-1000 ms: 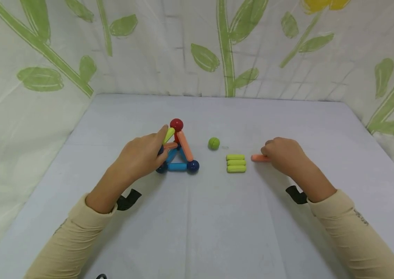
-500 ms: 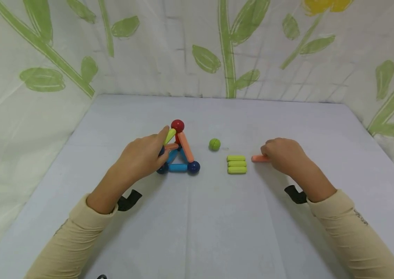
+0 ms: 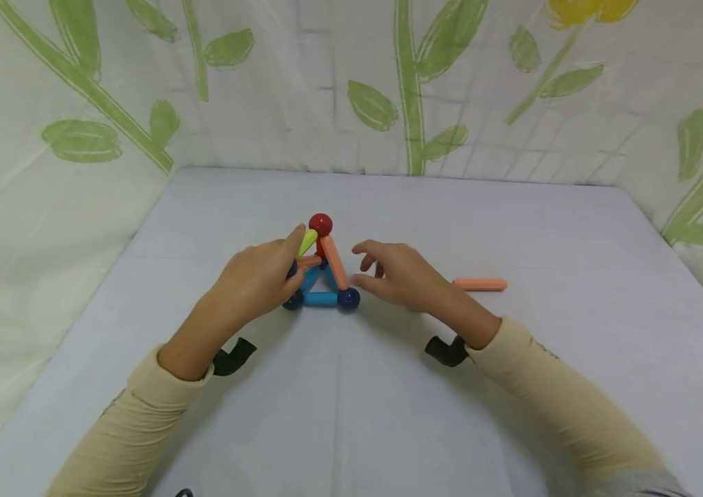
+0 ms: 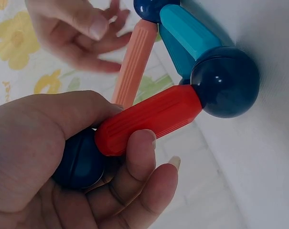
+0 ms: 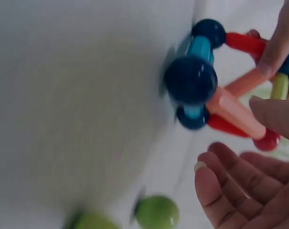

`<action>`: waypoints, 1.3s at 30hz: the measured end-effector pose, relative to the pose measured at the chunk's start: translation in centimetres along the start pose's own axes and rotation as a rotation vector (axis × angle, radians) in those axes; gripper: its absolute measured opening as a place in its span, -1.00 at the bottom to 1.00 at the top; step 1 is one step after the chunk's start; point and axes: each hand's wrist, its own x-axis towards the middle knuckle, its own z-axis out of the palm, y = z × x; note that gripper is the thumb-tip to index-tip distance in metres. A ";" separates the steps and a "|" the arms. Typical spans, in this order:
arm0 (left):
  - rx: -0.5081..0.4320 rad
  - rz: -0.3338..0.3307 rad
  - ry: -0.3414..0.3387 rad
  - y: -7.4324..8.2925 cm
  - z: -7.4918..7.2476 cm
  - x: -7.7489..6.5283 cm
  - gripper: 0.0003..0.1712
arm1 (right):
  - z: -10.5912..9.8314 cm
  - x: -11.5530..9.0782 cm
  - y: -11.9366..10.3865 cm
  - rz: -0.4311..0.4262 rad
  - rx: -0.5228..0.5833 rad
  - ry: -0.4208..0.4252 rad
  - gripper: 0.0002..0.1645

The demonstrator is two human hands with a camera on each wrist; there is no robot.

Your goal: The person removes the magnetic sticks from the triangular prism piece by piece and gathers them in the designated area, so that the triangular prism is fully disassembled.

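1. Beside the ball-and-stick frame [image 3: 334, 262], the right hand [image 3: 398, 275] now hangs with fingers loosely parted, holding nothing; half a second ago it was at the salmon stick [image 3: 480, 284], which lies alone on the table [image 3: 339, 414], to the frame's right.
2. At the frame's left side, the left hand [image 3: 255, 273] keeps its grip, curled about a dark blue ball [image 4: 80, 160] and one end of a red stick [image 4: 149, 117].
3. For the building, this likely leaves the right hand free, the salmon stick outside the frame.
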 end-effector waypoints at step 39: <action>0.011 0.037 0.038 0.1 0.2 -0.1 -0.26 | 3.1 2.6 -1.2 -0.002 0.256 0.196 -0.41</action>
